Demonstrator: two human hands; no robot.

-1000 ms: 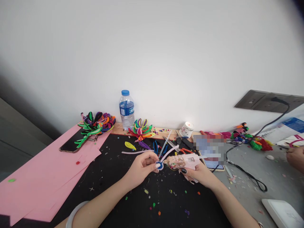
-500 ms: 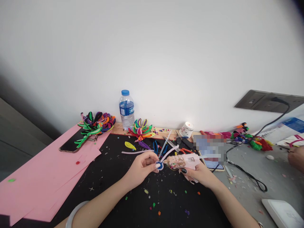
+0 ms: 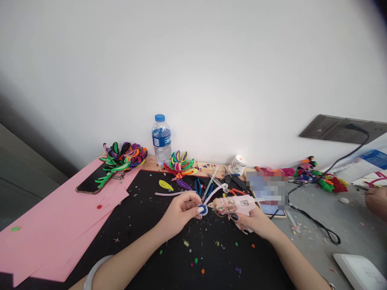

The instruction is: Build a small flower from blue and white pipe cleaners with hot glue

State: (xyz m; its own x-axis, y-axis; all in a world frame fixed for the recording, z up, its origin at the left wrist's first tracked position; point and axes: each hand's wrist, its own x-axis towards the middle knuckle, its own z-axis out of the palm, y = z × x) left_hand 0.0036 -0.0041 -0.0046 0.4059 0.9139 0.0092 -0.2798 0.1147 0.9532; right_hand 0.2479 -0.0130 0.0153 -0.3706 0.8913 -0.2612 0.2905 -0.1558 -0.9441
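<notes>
Pinched in the fingers of my left hand (image 3: 183, 211) is a small round blue and white pipe-cleaner piece (image 3: 204, 209). My right hand (image 3: 252, 221) grips a pale pink hot glue gun (image 3: 234, 204), its body crusted with glue and coloured bits. The gun's nozzle points left and is at the blue piece; whether it touches I cannot tell. A clear glue stick (image 3: 269, 198) juts from the gun's back. Just beyond my hands lie a pale pipe cleaner (image 3: 172, 194), another glue stick (image 3: 210, 184), and yellow (image 3: 166, 185), purple (image 3: 183, 185) and blue loops (image 3: 198, 187).
A water bottle (image 3: 161, 141) stands by the wall, left of a paper cup (image 3: 238, 165). Pink sheets (image 3: 69, 217) with a phone (image 3: 92, 179) lie left. A second phone (image 3: 267, 193) and a black cord (image 3: 326, 229) lie right. Another person's hand (image 3: 376, 203) shows at the right edge.
Almost nothing differs. The blue piece and the glue gun's nozzle stay together, with only a very slight shift of both hands.
</notes>
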